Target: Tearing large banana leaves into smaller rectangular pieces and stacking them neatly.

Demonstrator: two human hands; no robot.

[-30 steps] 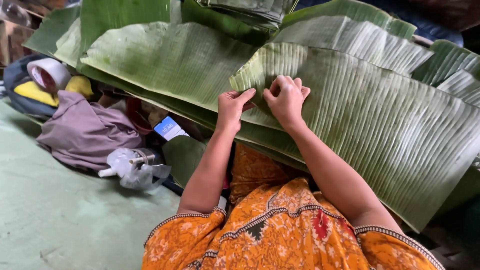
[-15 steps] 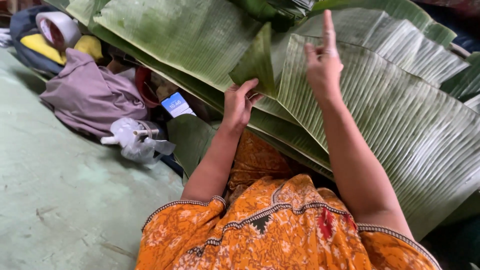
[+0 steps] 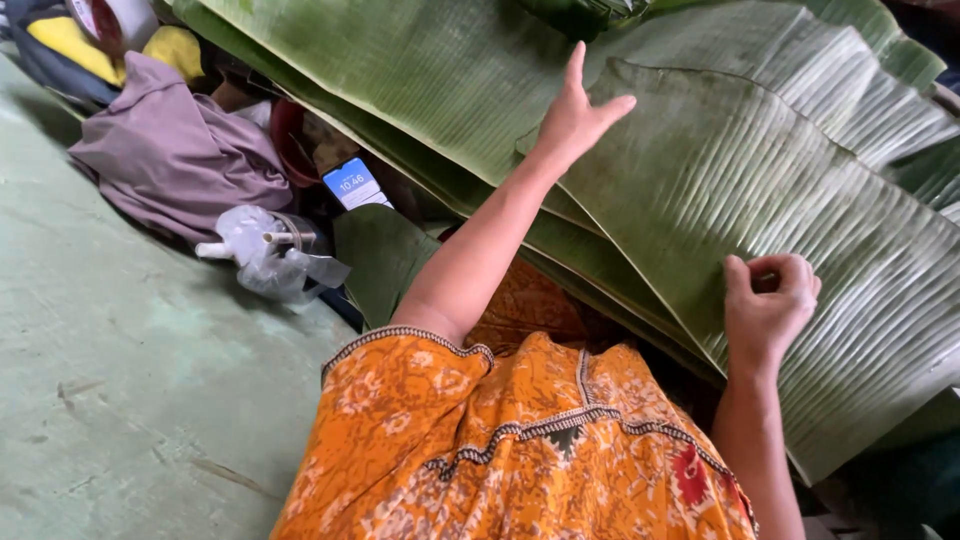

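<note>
My left hand (image 3: pixel 578 118) lies flat with fingers spread on the top banana leaf (image 3: pixel 760 200) to pin its far edge; my right hand's (image 3: pixel 765 305) fingers curl, pinching its near surface; leaves overlap across the floor (image 3: pixel 120 400).

Two hands show: the left hand (image 3: pixel 578 120) and the right hand (image 3: pixel 768 305). At least four overlapping banana leaves (image 3: pixel 760 180), one purple cloth (image 3: pixel 175 160), one clear plastic bag (image 3: pixel 265 262).

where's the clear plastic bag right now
In the head view, the clear plastic bag lies at left on the green floor, just below the purple cloth, left of the banana leaves.
</note>
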